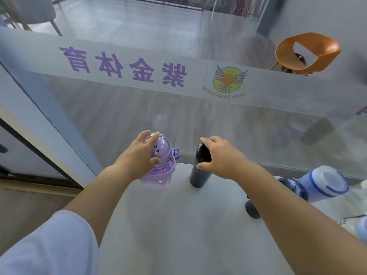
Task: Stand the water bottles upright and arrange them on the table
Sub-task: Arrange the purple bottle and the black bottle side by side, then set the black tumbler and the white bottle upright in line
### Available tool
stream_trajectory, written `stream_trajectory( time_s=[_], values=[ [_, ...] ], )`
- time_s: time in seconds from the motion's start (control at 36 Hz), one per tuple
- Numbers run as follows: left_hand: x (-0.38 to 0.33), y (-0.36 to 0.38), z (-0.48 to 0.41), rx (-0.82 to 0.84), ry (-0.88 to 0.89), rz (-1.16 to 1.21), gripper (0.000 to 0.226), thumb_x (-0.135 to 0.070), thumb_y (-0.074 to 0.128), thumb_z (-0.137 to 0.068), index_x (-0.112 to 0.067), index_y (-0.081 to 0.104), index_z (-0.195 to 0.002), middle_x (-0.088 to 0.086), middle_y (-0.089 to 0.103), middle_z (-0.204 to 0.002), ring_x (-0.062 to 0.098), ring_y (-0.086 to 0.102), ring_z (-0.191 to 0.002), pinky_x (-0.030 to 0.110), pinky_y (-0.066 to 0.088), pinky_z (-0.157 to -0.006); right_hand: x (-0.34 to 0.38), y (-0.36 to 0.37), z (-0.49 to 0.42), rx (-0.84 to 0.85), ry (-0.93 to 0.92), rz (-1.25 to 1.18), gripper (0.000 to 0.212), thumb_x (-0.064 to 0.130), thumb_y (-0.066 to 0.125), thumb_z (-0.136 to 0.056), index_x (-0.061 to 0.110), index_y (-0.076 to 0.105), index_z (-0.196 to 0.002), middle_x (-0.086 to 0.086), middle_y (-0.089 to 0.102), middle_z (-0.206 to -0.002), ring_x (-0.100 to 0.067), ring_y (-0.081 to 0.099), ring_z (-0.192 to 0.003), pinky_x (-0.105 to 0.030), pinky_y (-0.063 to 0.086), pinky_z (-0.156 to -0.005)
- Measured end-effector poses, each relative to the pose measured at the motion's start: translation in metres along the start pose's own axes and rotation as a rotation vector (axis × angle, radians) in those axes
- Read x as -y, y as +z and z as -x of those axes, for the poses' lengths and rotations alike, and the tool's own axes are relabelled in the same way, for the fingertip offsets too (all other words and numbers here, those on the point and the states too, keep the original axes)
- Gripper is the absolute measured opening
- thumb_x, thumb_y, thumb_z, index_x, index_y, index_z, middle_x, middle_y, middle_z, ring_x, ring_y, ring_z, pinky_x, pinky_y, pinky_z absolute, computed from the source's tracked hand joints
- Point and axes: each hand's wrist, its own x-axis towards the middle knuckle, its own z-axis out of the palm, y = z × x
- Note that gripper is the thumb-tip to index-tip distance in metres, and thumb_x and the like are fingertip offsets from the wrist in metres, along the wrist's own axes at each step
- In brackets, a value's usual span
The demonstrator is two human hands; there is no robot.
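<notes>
A purple cartoon bottle [161, 165] with a clear domed lid stands upright at the far left corner of the grey table [178, 225]. My left hand [142, 153] grips its dome from the left, fingers and thumb curled round it. To its right a tall black bottle [198, 171] stands upright near the far edge; my right hand [220, 155] holds its top. Further right stand a dark bottle [294, 188] and a light blue bottle with a white lid [325, 183]; my right forearm partly hides a dark grey bottle [252, 210].
A glass wall with a frosted band and purple lettering [127, 66] runs right behind the table. An orange chair [305, 54] stands beyond the glass. Another pale bottle [360, 229] shows at the right edge. The table's left edge drops to wooden floor.
</notes>
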Motion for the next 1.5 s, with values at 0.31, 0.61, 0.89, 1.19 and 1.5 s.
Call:
stream_trajectory(
  time_s=[0.31,0.61,0.89,1.19,1.5],
  values=[
    [-0.03,-0.023,0.036,-0.217,0.064,-0.087,0.032,-0.037,0.063,-0.084,-0.022,0.063,-0.112,0.0,0.06,-0.119,0.026,0.055,-0.105,0.037,0.048,-0.084,-0.019,-0.034,0.04,-0.223,-0.029,-0.025,0.049,0.04,0.059,-0.087,0.023,0.049,-0.132,0.001,0.055,-0.131,-0.021,0.05,-0.119,-0.035,0.044,-0.094],
    [-0.094,0.01,0.073,-0.17,0.181,-0.211,0.03,-0.047,0.052,-0.088,-0.029,0.061,-0.11,-0.014,0.063,-0.113,0.014,0.062,-0.1,0.028,0.038,-0.076,-0.087,-0.044,0.123,-0.333,0.05,-0.047,0.039,0.038,0.064,-0.084,0.021,0.059,-0.119,0.005,0.065,-0.113,-0.017,0.06,-0.103,-0.032,0.046,-0.082],
    [-0.185,0.071,0.067,0.0,0.271,-0.122,0.036,-0.045,0.053,-0.088,-0.028,0.055,-0.12,-0.01,0.058,-0.117,0.014,0.057,-0.105,0.026,0.043,-0.08,-0.173,-0.05,0.183,-0.317,0.162,-0.028,0.041,0.038,0.065,-0.084,0.02,0.059,-0.12,0.002,0.065,-0.116,-0.021,0.057,-0.11,-0.035,0.047,-0.09],
    [-0.272,0.121,0.049,0.105,0.357,-0.165,0.08,-0.054,0.063,-0.077,-0.035,0.022,-0.142,-0.004,0.022,-0.149,0.026,0.03,-0.131,0.038,0.039,-0.102,-0.253,-0.061,0.181,-0.232,0.22,0.032,0.049,0.037,0.067,-0.081,0.019,0.055,-0.125,-0.004,0.057,-0.124,-0.025,0.053,-0.114,-0.039,0.046,-0.093],
    [-0.291,0.141,0.029,0.098,0.246,-0.093,0.069,-0.039,0.065,-0.079,-0.028,0.031,-0.138,-0.002,0.037,-0.137,0.027,0.036,-0.121,0.036,0.039,-0.1,-0.284,-0.057,0.143,0.022,0.195,0.059,0.078,0.04,0.068,-0.08,0.022,0.029,-0.145,-0.007,0.04,-0.139,-0.03,0.042,-0.124,-0.041,0.043,-0.099]
  ],
)
